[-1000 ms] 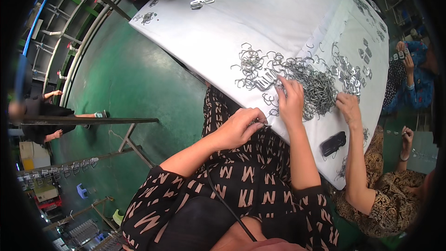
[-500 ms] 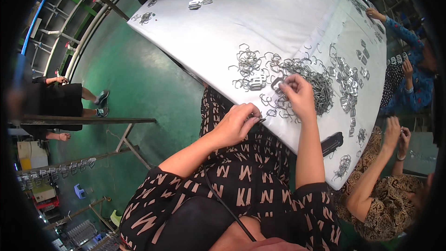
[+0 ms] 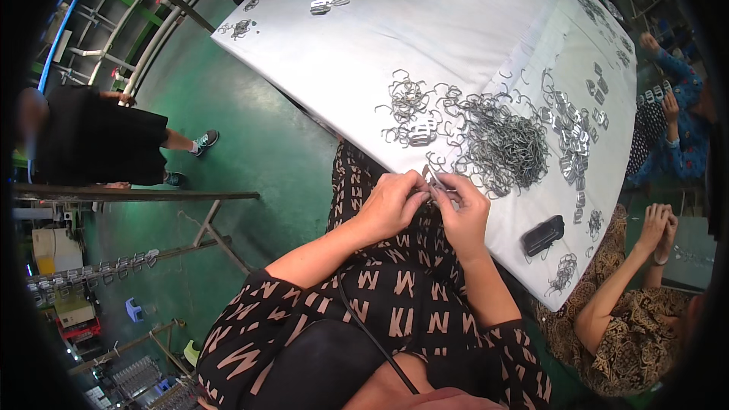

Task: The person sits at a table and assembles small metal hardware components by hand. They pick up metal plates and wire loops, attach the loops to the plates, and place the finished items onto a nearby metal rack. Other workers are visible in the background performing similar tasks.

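Glossy green floor [image 3: 250, 129] lies beside a table in the head view, its smooth white cover [image 3: 342, 53] faintly creased. On it sits a tangled heap of curved grey wire hooks [image 3: 505, 144], with flat slotted metal buckles [image 3: 569, 137] scattered to its right and a shiny buckle stack [image 3: 422, 133] to its left. At the near edge, the left hand [image 3: 391, 201] and right hand [image 3: 465, 209] meet, fingertips pinching a small metal piece [image 3: 433, 178] between them, its shape mostly hidden. Near the table's corner rests a black oblong object [image 3: 542, 235].
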Motion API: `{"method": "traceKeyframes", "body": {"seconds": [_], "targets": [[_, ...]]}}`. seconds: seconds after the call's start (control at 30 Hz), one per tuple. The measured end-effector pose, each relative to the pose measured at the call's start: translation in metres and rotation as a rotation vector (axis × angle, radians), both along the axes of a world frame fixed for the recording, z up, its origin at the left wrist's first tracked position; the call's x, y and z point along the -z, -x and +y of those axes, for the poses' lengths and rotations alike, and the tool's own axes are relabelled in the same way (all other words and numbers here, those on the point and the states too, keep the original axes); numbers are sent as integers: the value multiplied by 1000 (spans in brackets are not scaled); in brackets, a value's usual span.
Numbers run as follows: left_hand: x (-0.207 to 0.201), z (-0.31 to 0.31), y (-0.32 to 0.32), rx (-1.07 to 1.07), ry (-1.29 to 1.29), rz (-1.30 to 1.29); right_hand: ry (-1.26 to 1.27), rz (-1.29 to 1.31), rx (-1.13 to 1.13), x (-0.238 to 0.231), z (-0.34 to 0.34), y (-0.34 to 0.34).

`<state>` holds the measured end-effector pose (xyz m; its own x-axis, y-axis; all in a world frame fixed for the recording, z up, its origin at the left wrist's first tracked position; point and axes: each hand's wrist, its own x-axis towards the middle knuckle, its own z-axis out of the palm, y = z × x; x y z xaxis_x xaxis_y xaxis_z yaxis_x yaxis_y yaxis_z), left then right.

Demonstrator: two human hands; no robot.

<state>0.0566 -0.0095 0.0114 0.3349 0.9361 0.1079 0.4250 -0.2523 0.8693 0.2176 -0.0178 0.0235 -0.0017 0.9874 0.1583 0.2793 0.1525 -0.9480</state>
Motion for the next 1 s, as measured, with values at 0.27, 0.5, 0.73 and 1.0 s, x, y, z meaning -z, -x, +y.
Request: {"method": "traceKeyframes", "body": {"seconds": [0.27,0.5,0.73,1.0], "targets": [[9,48,33,-106,78,62,-68,-106,44,12,-11,-4],[31,131,38,-130,-381,963,-88,-101,13,1,-13,3],[17,142,39,-117,-309,850,-5,-7,30,7,-11,4],[-26,42,31,148,264,-233,146,161,56,19,-11,2]]}}
